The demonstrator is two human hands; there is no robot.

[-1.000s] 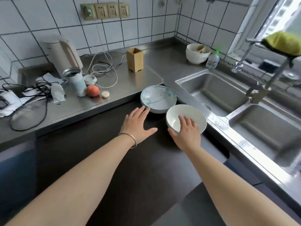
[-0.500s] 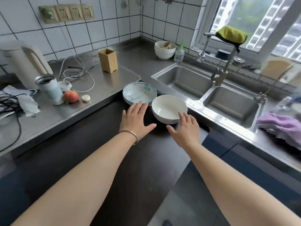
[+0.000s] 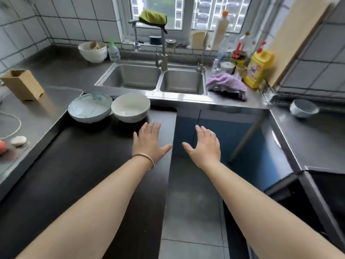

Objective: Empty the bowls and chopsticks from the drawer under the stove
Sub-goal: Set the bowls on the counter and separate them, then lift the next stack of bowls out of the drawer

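Observation:
Two bowls stand side by side at the far end of the black stove top: a pale blue patterned bowl on the left and a plain white bowl on the right. My left hand, with a bracelet on the wrist, hovers open just in front of the white bowl, not touching it. My right hand is open too, held past the stove's right edge over the blue cabinet front. No drawer and no chopsticks show.
A double steel sink lies beyond the bowls, with a white bowl at its back left. A wooden holder stands on the left counter. A purple cloth, bottles and another bowl sit to the right.
My right hand has let go of the white bowl and drawn back to the right. My left hand has also pulled back from the bowls. The view has swung right toward the sink.

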